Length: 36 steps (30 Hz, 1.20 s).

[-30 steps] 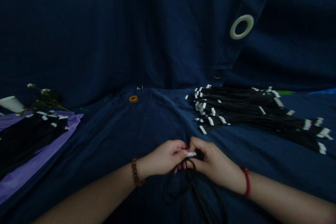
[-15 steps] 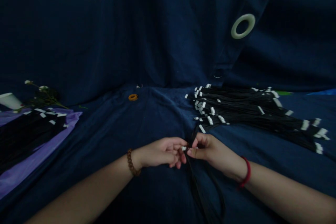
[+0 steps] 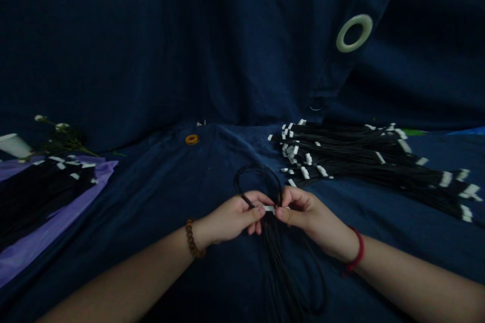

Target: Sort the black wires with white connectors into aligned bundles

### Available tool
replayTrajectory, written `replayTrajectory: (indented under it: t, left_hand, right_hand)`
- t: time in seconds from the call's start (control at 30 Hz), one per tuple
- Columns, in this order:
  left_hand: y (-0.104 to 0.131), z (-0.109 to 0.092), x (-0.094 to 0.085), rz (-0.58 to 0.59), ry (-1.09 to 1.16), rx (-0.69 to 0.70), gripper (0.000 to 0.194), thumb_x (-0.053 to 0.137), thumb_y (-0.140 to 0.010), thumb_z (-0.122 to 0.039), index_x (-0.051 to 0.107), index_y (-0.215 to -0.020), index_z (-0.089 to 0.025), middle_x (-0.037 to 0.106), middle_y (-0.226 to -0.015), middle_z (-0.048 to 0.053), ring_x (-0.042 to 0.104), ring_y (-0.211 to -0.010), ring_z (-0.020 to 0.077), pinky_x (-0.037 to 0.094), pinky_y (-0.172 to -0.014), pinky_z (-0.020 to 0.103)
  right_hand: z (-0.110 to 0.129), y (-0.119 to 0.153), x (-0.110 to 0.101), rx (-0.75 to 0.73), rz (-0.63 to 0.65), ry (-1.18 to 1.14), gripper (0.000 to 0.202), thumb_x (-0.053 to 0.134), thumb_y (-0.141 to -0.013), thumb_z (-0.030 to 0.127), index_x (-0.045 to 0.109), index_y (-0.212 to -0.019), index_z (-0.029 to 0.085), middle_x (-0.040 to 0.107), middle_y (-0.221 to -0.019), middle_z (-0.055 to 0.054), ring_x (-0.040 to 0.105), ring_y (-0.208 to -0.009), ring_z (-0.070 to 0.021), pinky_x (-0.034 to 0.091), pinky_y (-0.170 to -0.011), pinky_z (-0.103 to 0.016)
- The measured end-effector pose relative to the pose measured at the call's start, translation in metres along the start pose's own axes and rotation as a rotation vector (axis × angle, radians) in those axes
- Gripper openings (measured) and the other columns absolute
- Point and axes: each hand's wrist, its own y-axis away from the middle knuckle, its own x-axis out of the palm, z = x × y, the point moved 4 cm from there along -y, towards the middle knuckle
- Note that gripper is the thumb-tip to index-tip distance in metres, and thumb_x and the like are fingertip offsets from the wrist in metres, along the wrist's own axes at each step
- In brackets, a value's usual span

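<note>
Between my two hands is a bundle of thin black cords [image 3: 278, 257], its upper part bent into a round loop and its long strands hanging toward me. A small white strip [image 3: 269, 209] lies across the cords where the loop closes. My left hand [image 3: 242, 216], with a brown bead bracelet on the wrist, pinches the strip's left end and the cords, thumb on top. My right hand [image 3: 305, 212], wearing a red band, pinches the right side of the same spot. The fingertips behind the cords are partly hidden.
Many black cord bundles with white tags [image 3: 348, 156] lie at the right. More tagged bundles [image 3: 41, 192] rest on a purple sheet [image 3: 102, 167] at the left, near a white cup [image 3: 15, 145] and white flowers [image 3: 62, 126]. An orange-brown ring [image 3: 192, 140] lies farther back.
The cords now stand up in an open loop above my hands. The white strip, earlier bunched by my left fingers, is stretched across the cords, and my left thumb has closed onto it.
</note>
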Motion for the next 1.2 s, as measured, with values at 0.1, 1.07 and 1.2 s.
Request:
replayTrajectory:
  t: [0.1, 1.07, 1.2]
  left_hand:
    - [0.0, 0.0, 0.001, -0.009, -0.013, -0.028, 0.024, 0.05, -0.082, -0.035, 0.051, -0.086, -0.011, 0.052, -0.055, -0.002, 0.045, -0.044, 0.0047, 0.032, -0.044, 0.017]
    - [0.0, 0.004, -0.015, -0.029, 0.288, -0.258, 0.026, 0.069, -0.066, -0.028, 0.059, -0.08, -0.009, 0.053, -0.055, 0.0, 0.049, -0.045, 0.0053, 0.032, -0.039, 0.014]
    - [-0.001, 0.004, -0.016, 0.001, 0.249, -0.289, 0.022, 0.064, -0.07, -0.025, 0.06, -0.086, -0.009, 0.056, -0.055, 0.0, 0.05, -0.043, 0.0056, 0.034, -0.039, 0.014]
  right_hand:
    - [-0.003, 0.0, -0.003, -0.001, -0.035, 0.047, 0.034, 0.07, -0.068, 0.035, 0.043, -0.065, 0.015, 0.043, -0.059, 0.005, 0.036, -0.052, -0.0056, 0.025, -0.051, -0.021]
    - [-0.005, 0.003, 0.003, -0.017, 0.074, 0.175, 0.026, 0.066, -0.072, 0.033, 0.053, -0.082, 0.014, 0.047, -0.066, 0.002, 0.041, -0.06, -0.0075, 0.033, -0.057, -0.023]
    - [-0.008, 0.007, 0.006, -0.028, 0.123, 0.229, 0.025, 0.063, -0.075, 0.032, 0.055, -0.092, 0.014, 0.057, -0.081, -0.003, 0.05, -0.07, -0.011, 0.039, -0.065, -0.026]
